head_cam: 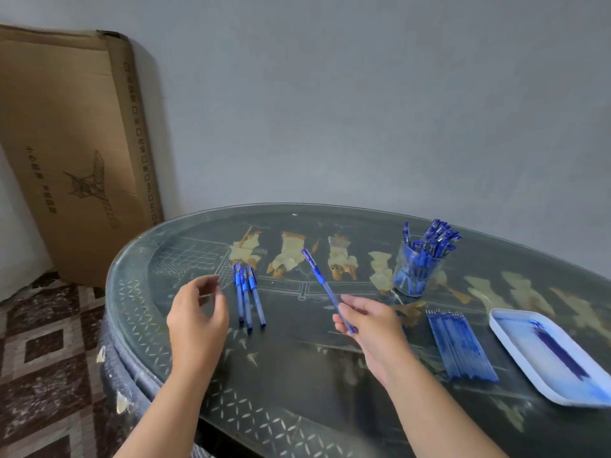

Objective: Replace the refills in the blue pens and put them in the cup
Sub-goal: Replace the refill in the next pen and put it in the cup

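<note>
1. A dark oval table (297, 385) under glass, inlaid with pale figures, stands against a grey wall; a flat cardboard box (72, 143) leans in the corner.
2. Head view, far right of the table: a clear cup (417, 269) stands packed with blue pens, so by my reckoning most of the job is done.
3. Near it, well apart from the cup, a neat row of fresh refills (461, 345) lies beside a white tray (515, 355). The tray holds a dark blue streak, likely spent refills, though it is too blurred to be sure.
4. The right hand (367, 322) pinches one blue pen (325, 287) by its near end, the far end angled up and away over the table. Whether its refill is already changed I cannot tell.
5. The left hand (195, 319) hovers with fingers loosely curved — it may have something thin between thumb and forefinger, but the blur hides it.
6. Three more pens (248, 295) lie side by side between the hands, not in the cup — these, I judge, are what is left.
</note>
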`<state>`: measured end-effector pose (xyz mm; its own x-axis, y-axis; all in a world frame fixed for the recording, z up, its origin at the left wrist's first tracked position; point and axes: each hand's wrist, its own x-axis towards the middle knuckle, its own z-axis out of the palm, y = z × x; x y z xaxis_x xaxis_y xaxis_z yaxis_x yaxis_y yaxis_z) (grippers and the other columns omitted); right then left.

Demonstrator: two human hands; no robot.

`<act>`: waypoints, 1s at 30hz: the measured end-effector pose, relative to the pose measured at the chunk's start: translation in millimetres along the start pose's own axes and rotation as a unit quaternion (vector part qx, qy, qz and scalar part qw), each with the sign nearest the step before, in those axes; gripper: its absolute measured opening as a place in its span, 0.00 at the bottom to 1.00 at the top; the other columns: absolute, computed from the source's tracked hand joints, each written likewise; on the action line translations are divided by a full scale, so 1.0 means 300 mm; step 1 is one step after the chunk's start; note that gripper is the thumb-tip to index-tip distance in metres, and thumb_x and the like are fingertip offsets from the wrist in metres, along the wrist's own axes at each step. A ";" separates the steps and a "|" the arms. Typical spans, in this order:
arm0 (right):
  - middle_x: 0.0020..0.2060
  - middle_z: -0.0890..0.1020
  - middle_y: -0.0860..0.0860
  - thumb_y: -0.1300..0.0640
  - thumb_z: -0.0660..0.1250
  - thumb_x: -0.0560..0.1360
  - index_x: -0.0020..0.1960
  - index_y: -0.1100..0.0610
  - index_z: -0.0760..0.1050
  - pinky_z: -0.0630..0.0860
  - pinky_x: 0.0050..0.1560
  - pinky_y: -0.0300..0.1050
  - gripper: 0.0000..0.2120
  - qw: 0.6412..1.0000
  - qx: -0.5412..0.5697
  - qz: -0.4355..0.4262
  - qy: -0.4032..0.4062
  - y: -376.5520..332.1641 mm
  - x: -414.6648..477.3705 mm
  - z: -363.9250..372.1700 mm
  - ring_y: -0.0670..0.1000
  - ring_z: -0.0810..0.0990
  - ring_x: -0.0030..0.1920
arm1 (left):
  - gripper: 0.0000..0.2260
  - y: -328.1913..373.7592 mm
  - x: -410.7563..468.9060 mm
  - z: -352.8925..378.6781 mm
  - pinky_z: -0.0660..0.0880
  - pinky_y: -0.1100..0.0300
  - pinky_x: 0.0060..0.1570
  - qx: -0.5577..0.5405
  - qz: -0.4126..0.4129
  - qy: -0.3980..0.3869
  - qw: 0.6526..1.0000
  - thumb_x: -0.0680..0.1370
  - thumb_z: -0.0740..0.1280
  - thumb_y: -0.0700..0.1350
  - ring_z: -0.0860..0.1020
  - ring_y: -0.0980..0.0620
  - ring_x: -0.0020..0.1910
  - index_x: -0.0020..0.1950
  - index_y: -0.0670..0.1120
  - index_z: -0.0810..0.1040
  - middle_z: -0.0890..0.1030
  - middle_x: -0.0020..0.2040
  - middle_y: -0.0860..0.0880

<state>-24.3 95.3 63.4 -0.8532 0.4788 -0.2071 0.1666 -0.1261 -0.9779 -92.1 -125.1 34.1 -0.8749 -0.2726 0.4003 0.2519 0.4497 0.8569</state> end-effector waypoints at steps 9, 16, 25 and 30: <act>0.42 0.85 0.48 0.67 0.63 0.78 0.48 0.48 0.82 0.78 0.46 0.35 0.15 0.965 -0.240 -0.090 -0.046 0.024 -0.235 -0.415 0.46 0.83 0.43 | 0.19 0.232 -0.324 0.165 0.74 0.69 0.54 -0.066 0.255 -0.275 0.925 0.74 0.73 0.44 0.79 0.62 0.48 0.65 0.53 0.78 0.79 0.54 0.59; 0.41 0.79 0.38 0.49 0.71 0.74 0.54 0.42 0.81 0.70 0.46 0.34 0.08 0.898 -0.387 -0.208 -0.021 0.126 -0.292 -0.510 0.39 0.75 0.42 | 0.05 0.273 -0.479 0.216 0.69 0.75 0.46 -0.064 0.211 -0.299 0.929 0.73 0.74 0.41 0.78 0.61 0.43 0.47 0.48 0.85 0.83 0.44 0.54; 0.40 0.74 0.40 0.44 0.63 0.78 0.52 0.40 0.80 0.64 0.49 0.50 0.07 0.824 -0.491 -0.282 0.035 0.207 -0.249 -0.520 0.50 0.72 0.45 | 0.02 0.272 -0.555 0.243 0.68 0.76 0.44 0.011 0.194 -0.342 0.919 0.75 0.72 0.42 0.76 0.64 0.41 0.46 0.46 0.84 0.80 0.39 0.57; 0.43 0.77 0.40 0.52 0.68 0.76 0.47 0.42 0.78 0.62 0.52 0.50 0.04 0.874 -0.400 -0.261 0.086 0.219 -0.229 -0.536 0.47 0.71 0.48 | 0.11 0.279 -0.547 0.222 0.66 0.71 0.34 -0.013 0.066 -0.309 0.949 0.82 0.63 0.46 0.72 0.63 0.31 0.40 0.50 0.78 0.75 0.31 0.56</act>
<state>124.9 193.7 8.8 -0.8405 0.4223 0.3395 0.1280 0.7636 -0.6329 45.0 14.0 18.3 -0.9086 0.3383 0.2447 0.3790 0.4220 0.8236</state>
